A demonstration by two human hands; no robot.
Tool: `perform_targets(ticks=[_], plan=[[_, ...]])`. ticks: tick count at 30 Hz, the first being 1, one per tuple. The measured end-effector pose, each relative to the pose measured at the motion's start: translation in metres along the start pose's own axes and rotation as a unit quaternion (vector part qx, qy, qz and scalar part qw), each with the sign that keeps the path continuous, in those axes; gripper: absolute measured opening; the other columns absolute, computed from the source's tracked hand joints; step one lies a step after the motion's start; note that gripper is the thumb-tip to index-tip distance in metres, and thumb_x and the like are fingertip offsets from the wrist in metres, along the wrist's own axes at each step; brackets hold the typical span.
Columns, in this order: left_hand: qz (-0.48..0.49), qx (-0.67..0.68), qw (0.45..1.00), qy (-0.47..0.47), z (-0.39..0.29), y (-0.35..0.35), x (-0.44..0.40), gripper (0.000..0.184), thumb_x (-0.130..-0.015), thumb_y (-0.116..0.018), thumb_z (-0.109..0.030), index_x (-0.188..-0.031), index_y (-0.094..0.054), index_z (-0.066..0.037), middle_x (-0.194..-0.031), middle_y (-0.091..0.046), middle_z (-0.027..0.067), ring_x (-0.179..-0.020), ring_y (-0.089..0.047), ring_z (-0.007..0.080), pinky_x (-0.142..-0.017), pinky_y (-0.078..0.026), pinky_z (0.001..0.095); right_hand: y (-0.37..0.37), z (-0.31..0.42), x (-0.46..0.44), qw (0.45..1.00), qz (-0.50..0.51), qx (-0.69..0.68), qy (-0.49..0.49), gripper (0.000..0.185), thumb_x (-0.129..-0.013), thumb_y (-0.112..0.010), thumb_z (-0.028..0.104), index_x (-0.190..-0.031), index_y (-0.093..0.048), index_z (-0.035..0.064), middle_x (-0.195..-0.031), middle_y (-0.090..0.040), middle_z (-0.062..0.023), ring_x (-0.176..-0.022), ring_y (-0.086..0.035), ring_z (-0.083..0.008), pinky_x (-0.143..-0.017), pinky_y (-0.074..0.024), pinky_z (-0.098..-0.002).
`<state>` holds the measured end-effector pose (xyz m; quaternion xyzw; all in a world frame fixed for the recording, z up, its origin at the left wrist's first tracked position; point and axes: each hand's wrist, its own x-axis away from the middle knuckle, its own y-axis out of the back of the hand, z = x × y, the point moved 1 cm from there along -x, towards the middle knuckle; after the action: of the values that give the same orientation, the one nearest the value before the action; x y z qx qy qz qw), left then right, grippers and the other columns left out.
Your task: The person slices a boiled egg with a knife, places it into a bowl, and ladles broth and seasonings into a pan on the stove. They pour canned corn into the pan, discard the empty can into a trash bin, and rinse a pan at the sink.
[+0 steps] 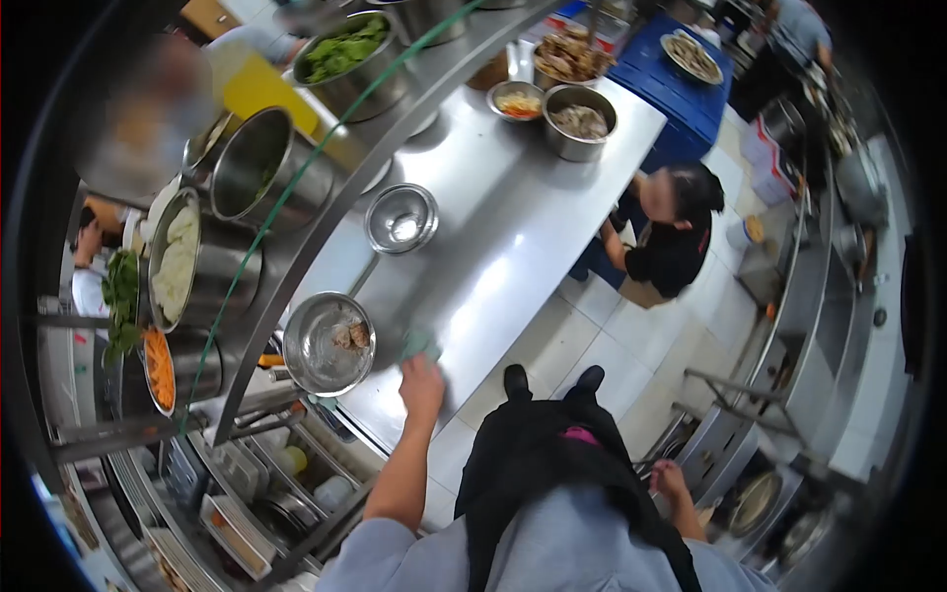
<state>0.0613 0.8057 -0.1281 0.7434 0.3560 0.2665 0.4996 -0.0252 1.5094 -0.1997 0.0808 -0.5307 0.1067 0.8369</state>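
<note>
My left hand (422, 383) presses a green cloth (421, 344) onto the steel table (483, 286), near its front end. To the left of the cloth stands a steel bowl (306, 345) with a few brown pieces of food in it. Farther up the table is a smaller steel bowl (402, 219) with a shiny inside. Down at my right side hangs my right hand (669, 480), its fingers curled in, and I see nothing in it.
Pots of leafy greens (345, 49), pale vegetables (178, 259) and carrot strips (160, 367) line the shelf (286, 266) over the table's left side. A person in black (671, 237) crouches at the right edge. Beyond are food bowls (580, 120) and a blue bin (671, 74).
</note>
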Motion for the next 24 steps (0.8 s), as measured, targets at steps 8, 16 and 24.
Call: perform_targets(ticks=[8,16,24], plan=[[0.023,-0.106,0.978,0.179,0.146,0.076,0.075,0.039,-0.098,-0.054,-0.032,-0.126,-0.049,-0.006,-0.101,-0.067,0.0317,-0.090,-0.065,0.0522,-0.078,-0.050,0.0615,-0.086,0.003,0.008,0.996,-0.063,-0.009,0.059,0.015,-0.098,-0.061,0.019,-0.110,-0.058,0.0113,-0.083,-0.062,-0.0028,-0.064,-0.061,-0.0142,-0.054,-0.0519,-0.0309],[0.034,-0.070,0.994,-0.083,0.047,0.106,0.064,0.058,-0.093,-0.065,-0.022,-0.145,-0.046,-0.005,-0.132,-0.055,0.0330,-0.125,-0.052,0.0461,-0.104,-0.045,0.0489,-0.088,-0.113,0.019,0.985,-0.108,-0.130,0.045,0.017,-0.096,-0.063,0.023,-0.109,-0.058,0.0142,-0.085,-0.062,-0.0019,-0.066,-0.062,-0.0158,-0.058,-0.0540,-0.0328],[0.425,0.081,0.809,-0.397,-0.028,0.026,0.159,0.045,-0.095,-0.068,-0.029,-0.133,-0.063,-0.007,-0.133,-0.062,0.0198,-0.129,-0.055,0.0354,-0.112,-0.041,0.0429,-0.142,-0.306,0.076,0.976,-0.103,-0.189,-0.038,0.008,-0.093,-0.060,0.022,-0.100,-0.059,0.0176,-0.088,-0.061,-0.0020,-0.075,-0.061,-0.0180,-0.068,-0.0542,-0.0399]])
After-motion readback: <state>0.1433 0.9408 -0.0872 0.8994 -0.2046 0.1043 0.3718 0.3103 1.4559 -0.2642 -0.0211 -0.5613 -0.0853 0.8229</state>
